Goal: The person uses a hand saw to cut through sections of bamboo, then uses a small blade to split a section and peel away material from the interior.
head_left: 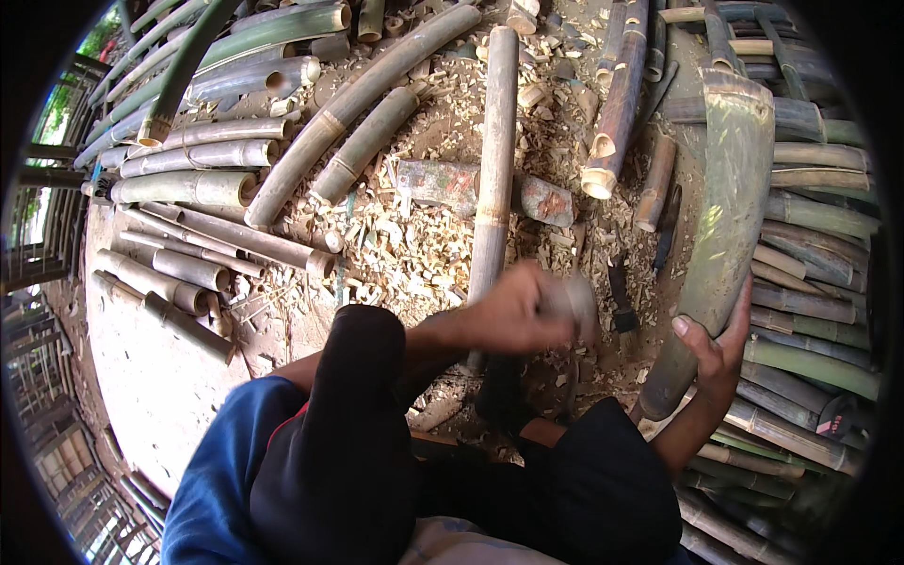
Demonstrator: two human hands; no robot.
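My right hand (pixel 718 356) wraps round the lower part of a thick green-grey bamboo pole (pixel 730 188), thumb on its near side. The pole slants from beside my right knee up to the far right. Over the ground between my legs and the wood chips, my left hand (pixel 523 309) is closed and smeared by motion. A blurred pale grey shape (pixel 573 306) shows at its fingers, too unclear to name. Close beyond that hand, a long slim bamboo pole (pixel 496 151) rests across a short log (pixel 438 184).
Wood chips (pixel 414 254) cover the ground ahead. Cut bamboo pieces (pixel 193 188) lie at the left, and stacked bamboo poles (pixel 815 301) line the right. A dark split bamboo pole (pixel 621 104) lies at the far centre-right. A dark slim object (pixel 669 231) lies beside my pole.
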